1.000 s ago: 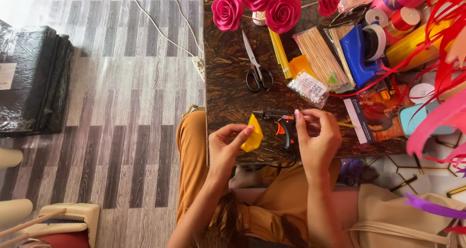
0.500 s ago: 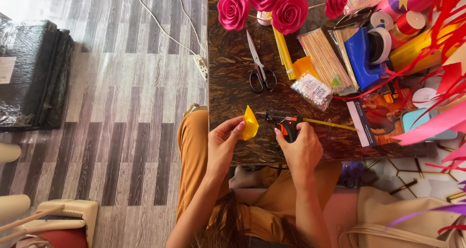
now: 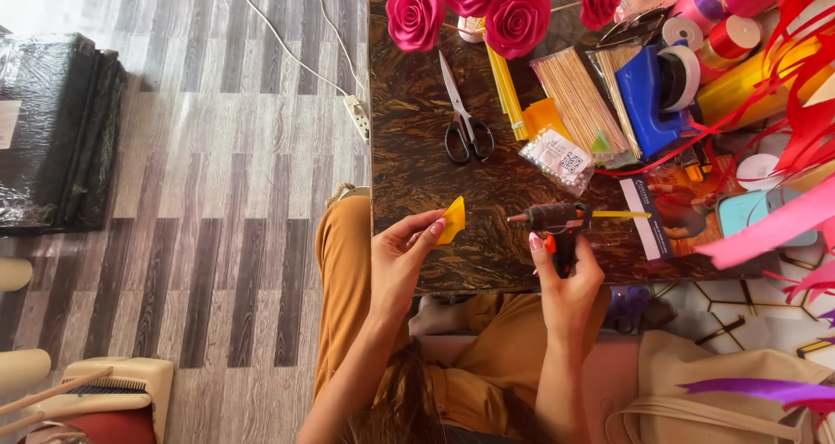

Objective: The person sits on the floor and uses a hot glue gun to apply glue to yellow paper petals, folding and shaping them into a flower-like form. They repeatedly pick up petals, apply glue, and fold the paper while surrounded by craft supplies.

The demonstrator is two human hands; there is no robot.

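My left hand [image 3: 396, 266] pinches a small folded yellow paper piece [image 3: 453, 220] between thumb and fingertips, a narrow grip on its lower edge, so the piece hangs just above the near part of the dark surface [image 3: 417, 148]. To its right, my right hand [image 3: 565, 274] wraps the handle of the black glue gun [image 3: 550, 218], a full closed grip, with the nozzle pointing left toward the paper and a yellow glue stick jutting out the back. Nozzle and paper are near but apart.

To do this well, I judge I should keep my fingertips clear of the edge facing the nozzle, hold the paper steady and tilted toward the tip, and squeeze out only a small bead.

Farther back on the surface lie black-handled scissors [image 3: 461, 113], yellow strips, a bundle of wooden skewers [image 3: 578, 100], a blue tape dispenser [image 3: 652, 92] and pink paper roses [image 3: 470, 5].
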